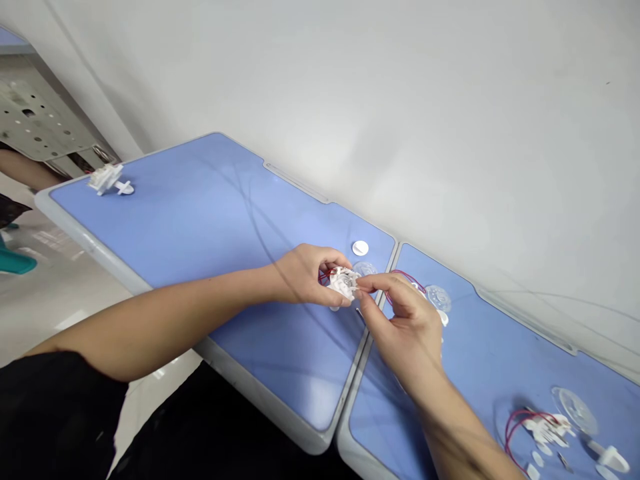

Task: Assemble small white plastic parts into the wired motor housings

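Note:
My left hand point(311, 275) grips a round white plastic part point(343, 283) between thumb and fingers, just above the blue table. Red wires show between the part and the palm. At the part's right edge, my right hand point(406, 313) is closed in a pinch; what its fingertips hold is too small to make out. A white disc point(360, 248) lies behind the part, with a clear plastic disc point(365, 269) closer to it. Below the right fingertips lies a thin metal piece point(360, 313), partly hidden.
Two blue tables point(200, 220) meet at a seam beside a white wall. Beyond my right hand lie another clear disc point(439, 299) and red wire. At lower right are a white wired part point(547, 428) and loose pieces. A white assembly point(107, 180) sits far left.

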{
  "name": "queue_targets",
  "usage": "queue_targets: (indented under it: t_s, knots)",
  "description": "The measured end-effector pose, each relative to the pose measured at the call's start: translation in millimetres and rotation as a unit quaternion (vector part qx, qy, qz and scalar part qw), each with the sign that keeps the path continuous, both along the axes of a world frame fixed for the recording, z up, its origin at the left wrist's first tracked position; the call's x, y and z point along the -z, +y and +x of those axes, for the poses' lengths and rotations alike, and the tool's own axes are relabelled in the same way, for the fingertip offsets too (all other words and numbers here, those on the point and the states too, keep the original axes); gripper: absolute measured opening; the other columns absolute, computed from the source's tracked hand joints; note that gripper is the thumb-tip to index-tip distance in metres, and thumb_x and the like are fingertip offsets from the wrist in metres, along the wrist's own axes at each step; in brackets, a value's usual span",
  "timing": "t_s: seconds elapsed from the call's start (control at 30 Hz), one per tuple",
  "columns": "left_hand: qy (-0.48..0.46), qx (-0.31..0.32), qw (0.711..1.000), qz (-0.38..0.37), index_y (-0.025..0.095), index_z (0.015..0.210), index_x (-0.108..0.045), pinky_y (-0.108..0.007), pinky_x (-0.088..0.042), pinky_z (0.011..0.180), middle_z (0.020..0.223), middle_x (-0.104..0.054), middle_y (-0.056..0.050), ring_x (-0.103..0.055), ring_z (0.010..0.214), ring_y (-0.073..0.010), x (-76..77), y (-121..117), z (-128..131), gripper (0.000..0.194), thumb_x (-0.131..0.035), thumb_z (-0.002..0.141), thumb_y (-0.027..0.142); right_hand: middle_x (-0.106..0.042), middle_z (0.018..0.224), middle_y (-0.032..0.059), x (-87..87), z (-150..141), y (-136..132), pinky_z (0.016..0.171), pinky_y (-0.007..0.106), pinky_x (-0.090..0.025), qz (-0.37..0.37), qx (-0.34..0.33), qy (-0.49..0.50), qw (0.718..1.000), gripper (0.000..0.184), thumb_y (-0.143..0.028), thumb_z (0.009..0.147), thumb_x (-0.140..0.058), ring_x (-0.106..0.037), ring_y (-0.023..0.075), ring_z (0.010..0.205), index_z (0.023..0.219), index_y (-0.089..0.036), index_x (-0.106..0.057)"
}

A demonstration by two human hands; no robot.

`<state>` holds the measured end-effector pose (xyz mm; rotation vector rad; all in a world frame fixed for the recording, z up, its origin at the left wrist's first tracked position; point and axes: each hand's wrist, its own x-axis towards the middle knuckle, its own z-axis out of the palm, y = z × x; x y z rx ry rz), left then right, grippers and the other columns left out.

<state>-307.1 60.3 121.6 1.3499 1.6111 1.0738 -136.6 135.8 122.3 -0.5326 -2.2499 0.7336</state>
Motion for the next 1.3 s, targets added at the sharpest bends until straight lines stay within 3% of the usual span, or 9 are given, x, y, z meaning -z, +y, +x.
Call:
queue_targets:
  t_s: [0.63, 1.03, 1.3]
  knots:
    - [-0.018, -0.002, 1.000, -0.007, 0.013, 0.102, -0.067, -0.023, -0.046, 0.064, 0.081, -0.068, -0.002, -0.061, 0.074, -0.0144, 2.1, 0.5, 0.2, 0.052, -0.078, 0.056, 0.033, -0.066, 0.072, -0.0010, -1.7, 0.4, -1.6, 0.068, 0.032, -0.048, 0.028, 0.005, 0.002, 1.000, 0.015, -0.011, 0.082, -0.056, -0.060, 0.0167, 0.071, 0.077, -0.024, -0.063]
    - [-0.072, -0.012, 0.997, -0.019, 0.012, 0.100, -0.065, -0.030, -0.048, 0.076, 0.086, -0.070, -0.005, -0.064, 0.081, -0.0184, 4.8, 2.1, 1.6, 0.053, -0.079, 0.052, 0.031, -0.066, 0.074, -0.0002, 7.8, 0.4, -1.6, 0.069, 0.032, -0.050, 0.175, 0.006, 0.020, 0.984, 0.019, -0.006, 0.081, -0.058, -0.062, 0.0163, 0.071, 0.083, -0.024, -0.061]
    - [-0.132, -0.010, 0.991, -0.028, 0.012, 0.092, -0.065, -0.029, -0.048, 0.075, 0.082, -0.071, -0.004, -0.065, 0.078, -0.0169, 9.9, 6.0, 1.7, 0.047, -0.078, 0.049, 0.025, -0.064, 0.071, 0.0022, 12.0, -0.9, 4.2, 0.072, 0.034, -0.054, 0.273, -0.038, 0.063, 0.959, 0.023, 0.001, 0.078, -0.059, -0.066, 0.0191, 0.076, 0.087, -0.020, -0.061]
